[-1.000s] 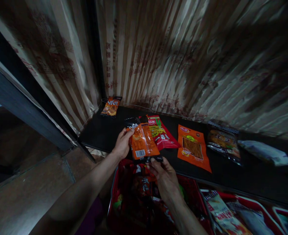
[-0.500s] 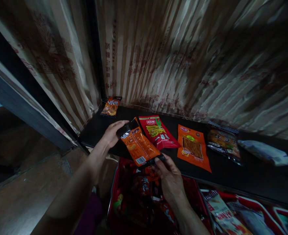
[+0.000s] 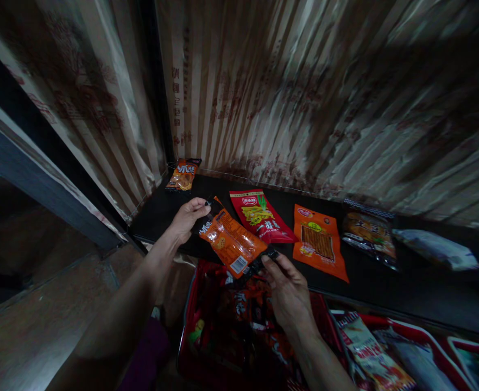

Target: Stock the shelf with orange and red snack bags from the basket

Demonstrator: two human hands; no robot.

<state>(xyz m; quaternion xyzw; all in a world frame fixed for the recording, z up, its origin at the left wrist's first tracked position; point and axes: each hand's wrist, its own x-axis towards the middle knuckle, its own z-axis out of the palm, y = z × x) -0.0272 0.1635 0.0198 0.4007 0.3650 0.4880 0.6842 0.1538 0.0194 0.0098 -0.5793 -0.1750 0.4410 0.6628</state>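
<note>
An orange snack bag [image 3: 232,239] with black ends and a white barcode is stretched between my two hands, tilted, above the front of a black shelf. My left hand [image 3: 186,220] pinches its upper left end. At the lower right end, my right hand [image 3: 286,285] grips the black edge between thumb and fingers. Just behind lies a red snack bag [image 3: 262,220] on the shelf, partly hidden by the held bag. Directly below my hands stands a red basket [image 3: 186,326] filled with several orange and dark snack bags [image 3: 243,307].
The black shelf [image 3: 158,220] also bears a small orange bag [image 3: 183,175] in the left corner, a flat orange bag [image 3: 320,241], a dark clear-fronted bag [image 3: 369,233] and a pale bag [image 3: 437,248]. A wrinkled curtain [image 3: 264,98] hangs behind. Another red basket [image 3: 422,331] stands lower right.
My left fingers have closed into a tighter pinch on the bag's upper end, and my right grip has bunched its lower end. The camera view has shifted slightly.
</note>
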